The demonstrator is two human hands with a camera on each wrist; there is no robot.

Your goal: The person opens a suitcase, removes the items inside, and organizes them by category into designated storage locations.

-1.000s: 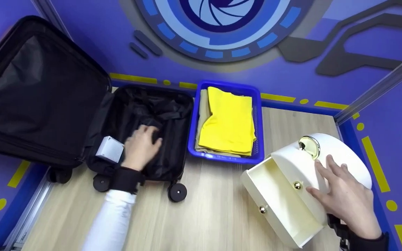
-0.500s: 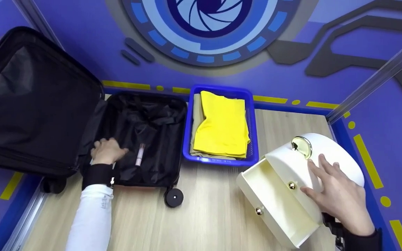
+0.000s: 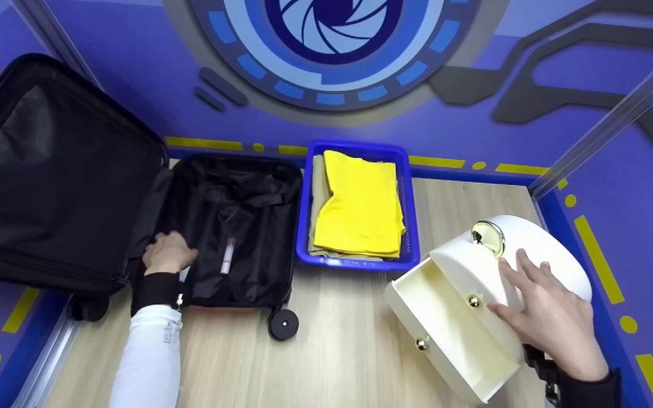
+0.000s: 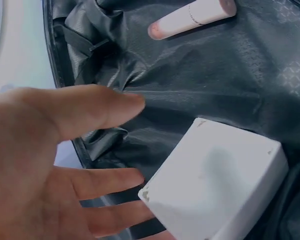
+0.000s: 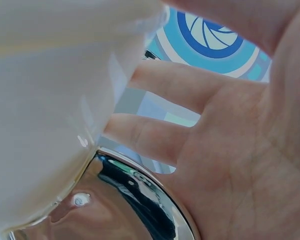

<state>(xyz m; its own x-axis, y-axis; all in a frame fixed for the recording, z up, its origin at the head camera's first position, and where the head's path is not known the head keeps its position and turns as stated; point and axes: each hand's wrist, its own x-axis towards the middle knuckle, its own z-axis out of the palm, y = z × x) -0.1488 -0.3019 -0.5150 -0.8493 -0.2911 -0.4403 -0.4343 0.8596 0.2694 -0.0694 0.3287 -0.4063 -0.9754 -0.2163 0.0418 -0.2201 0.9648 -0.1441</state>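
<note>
My left hand [image 3: 169,253] is at the near left corner of the open black suitcase [image 3: 204,170]. In the left wrist view its fingers are extended, thumb apart, beside a small white box [image 4: 215,175]; some fingertips reach the box's edge, and whether they touch cannot be told. Overhead, the hand covers most of that box. A slim pinkish tube, like a lip gloss [image 3: 228,256], lies on the suitcase lining. At right, my right hand [image 3: 553,317] rests spread, fingers straight, against a white rounded drawer case [image 3: 547,249] whose lower drawer [image 3: 451,328] is pulled out.
Between suitcase and drawer case stands a blue basket [image 3: 355,262] holding a folded yellow cloth [image 3: 360,204] over beige cloth. The suitcase lid [image 3: 60,181] stands raised at left. A suitcase wheel [image 3: 283,324] juts toward the front. Purple panels wall the table [image 3: 326,351].
My left hand has moved left across the suitcase and over the white box, uncovering the slim tube. The view has shifted slightly. My right hand stays against the drawer case.
</note>
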